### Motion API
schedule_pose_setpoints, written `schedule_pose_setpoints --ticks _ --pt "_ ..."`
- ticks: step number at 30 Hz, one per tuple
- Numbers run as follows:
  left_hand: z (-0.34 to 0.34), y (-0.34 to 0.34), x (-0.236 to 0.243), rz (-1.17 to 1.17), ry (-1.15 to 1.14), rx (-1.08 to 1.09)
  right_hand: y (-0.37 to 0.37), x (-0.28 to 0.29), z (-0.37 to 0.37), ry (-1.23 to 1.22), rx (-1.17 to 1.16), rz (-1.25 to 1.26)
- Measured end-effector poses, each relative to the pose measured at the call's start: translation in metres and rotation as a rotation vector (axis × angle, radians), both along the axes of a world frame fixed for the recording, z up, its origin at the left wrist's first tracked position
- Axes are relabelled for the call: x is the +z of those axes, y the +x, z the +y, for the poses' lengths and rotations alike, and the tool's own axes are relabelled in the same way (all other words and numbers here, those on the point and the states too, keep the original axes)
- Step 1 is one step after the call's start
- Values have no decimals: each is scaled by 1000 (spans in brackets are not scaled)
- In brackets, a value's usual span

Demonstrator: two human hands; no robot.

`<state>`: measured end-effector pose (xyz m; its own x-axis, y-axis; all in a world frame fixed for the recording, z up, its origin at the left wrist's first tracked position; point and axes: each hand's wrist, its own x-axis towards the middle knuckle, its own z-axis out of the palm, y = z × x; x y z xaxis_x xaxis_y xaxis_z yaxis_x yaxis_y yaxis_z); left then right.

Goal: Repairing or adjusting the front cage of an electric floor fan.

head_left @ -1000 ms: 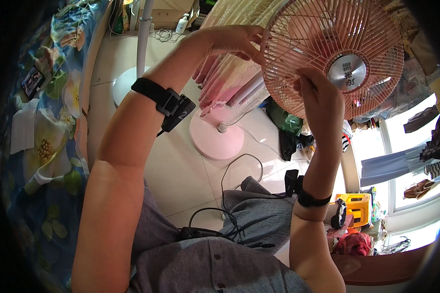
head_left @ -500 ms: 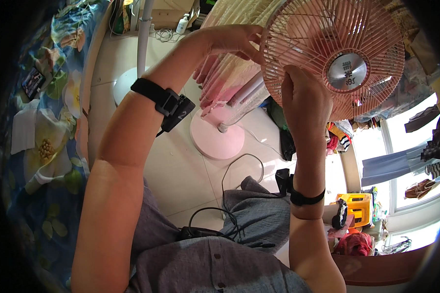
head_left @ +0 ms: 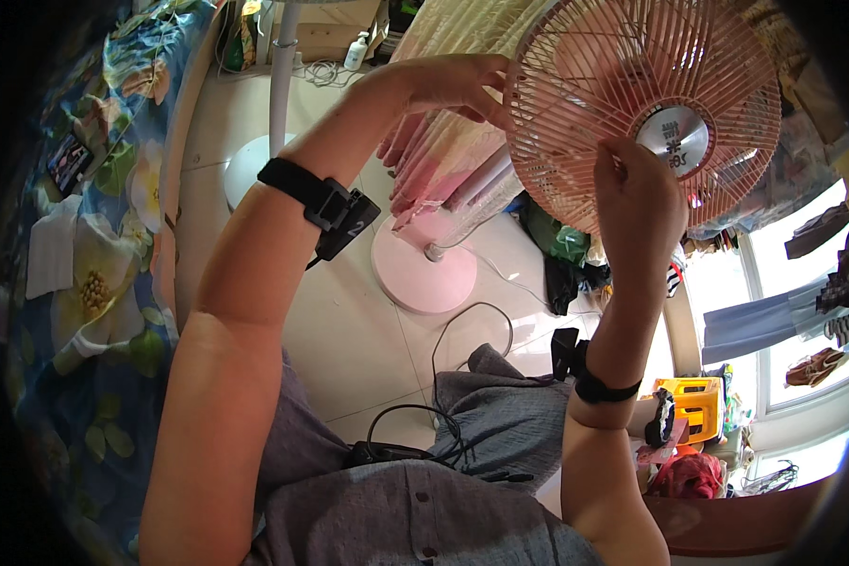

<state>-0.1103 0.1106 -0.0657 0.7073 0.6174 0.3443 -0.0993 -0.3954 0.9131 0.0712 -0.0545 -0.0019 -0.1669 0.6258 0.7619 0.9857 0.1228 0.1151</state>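
A pink standing fan [head_left: 575, 160] with a round wire grille and a silver centre cap fills the upper right. Its pink round base [head_left: 424, 274] rests on the floor tiles. My left hand [head_left: 467, 87] holds the left rim of the grille, its fingers partly hidden behind the edge. In front of the lower grille, below and left of the cap, my right hand [head_left: 641, 193] is closed with thumb and fingertips pinched together. Whatever sits in that pinch is hidden or too small to name. Both wrists wear black straps with small devices.
A pleated cream and pink curtain [head_left: 434, 160] hangs behind the fan. A white pole [head_left: 283, 85] on a round base stands left of it. Flowered bedding [head_left: 94, 283] lines the left side. A yellow plastic stool [head_left: 693, 410] is at right; a cable [head_left: 472, 307] trails over the floor.
My right hand has moved right across the front of the grille, from its lower left edge toward the centre cap. The left hand stays at the rim.
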Motion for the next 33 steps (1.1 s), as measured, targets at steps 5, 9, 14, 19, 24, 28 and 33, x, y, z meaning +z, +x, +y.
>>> schedule_pose_setpoints --ticks 5,9,14,19,24,28,33 --pt "4 1 2 39 -2 -46 2 -18 20 50 67 -87" --pt "5 2 -1 -6 1 -41 -13 -23 20 49 180 -148" --pt "10 2 -2 9 -33 -71 6 -15 24 93 41 -152" --pt "9 4 1 -15 -19 -47 4 -13 24 104 105 -182" --pt "6 1 3 -42 -36 -78 -13 -23 27 60 276 -142" --pt "3 1 3 -64 -46 -54 -3 -31 41 148 431 -45" --pt "4 4 5 -4 -52 -70 23 -27 52 57 578 98"
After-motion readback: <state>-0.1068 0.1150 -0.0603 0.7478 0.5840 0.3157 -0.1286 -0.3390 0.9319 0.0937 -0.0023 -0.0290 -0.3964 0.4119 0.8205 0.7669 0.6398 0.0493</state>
